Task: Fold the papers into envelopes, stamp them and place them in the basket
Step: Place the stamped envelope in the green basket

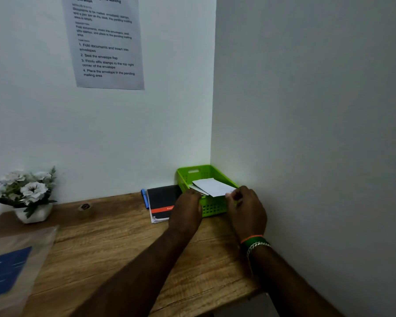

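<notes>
Both hands (pixel 217 208) at basket (pixel 212 208) rim

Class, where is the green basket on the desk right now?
In the head view, the green basket sits in the far right corner of the wooden desk, against both walls, just right of the black notebook.

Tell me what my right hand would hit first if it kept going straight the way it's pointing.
Most likely the white folded paper lying over the green basket: your right hand is already at its near corner, pointing away from you. Beyond that come the basket's far rim and the wall corner, though depth is hard to judge.
</notes>
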A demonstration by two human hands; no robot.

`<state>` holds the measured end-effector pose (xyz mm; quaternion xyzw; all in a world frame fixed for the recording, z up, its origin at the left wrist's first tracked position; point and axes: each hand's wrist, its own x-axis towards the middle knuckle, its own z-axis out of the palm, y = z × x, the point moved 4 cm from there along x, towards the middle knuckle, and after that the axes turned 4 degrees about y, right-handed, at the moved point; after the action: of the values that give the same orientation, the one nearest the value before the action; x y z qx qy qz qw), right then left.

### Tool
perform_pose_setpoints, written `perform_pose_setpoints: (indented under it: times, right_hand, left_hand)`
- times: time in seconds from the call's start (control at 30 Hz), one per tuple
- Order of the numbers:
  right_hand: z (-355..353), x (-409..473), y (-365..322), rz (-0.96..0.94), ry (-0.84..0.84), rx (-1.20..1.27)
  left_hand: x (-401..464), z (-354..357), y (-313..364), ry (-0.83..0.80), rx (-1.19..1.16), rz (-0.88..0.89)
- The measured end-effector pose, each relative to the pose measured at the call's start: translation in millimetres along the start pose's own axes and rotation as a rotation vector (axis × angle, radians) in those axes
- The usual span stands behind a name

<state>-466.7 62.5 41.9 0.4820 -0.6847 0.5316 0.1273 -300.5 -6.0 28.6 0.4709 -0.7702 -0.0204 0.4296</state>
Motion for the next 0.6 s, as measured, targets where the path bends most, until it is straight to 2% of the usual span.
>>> perform_pose_setpoints:
  times: [0.07,0.13,0.27,0.5,0.6]
  right_hand:
    - [13.5,-5.9,0.4,-0.239,-0.049,-0.090]
    - [28.6,-5.2,8.5,-0.319,-0.113,-0.151]
    - [41.9,6.5,10.2,-0.351,-0.179,-0.233]
    - [53.7,15.3,6.0,-0.348,-0.340,-0.197]
    - [45.4,11.3,0.1,-0.362,-0.351,-0.202]
  left_hand:
    - [-0.3,0.6,2.2,-0.015,0.039,0.023]
    - [0.2,0.0,2.6,-0.019,0.053,0.029]
    - [0.4,0.0,2.3,-0.024,0.063,0.037]
    - [-3.4,4.1,0.6,-0.024,0.039,0.037]
    - [-7.4,0.4,2.8,-0.089,0.045,0.056]
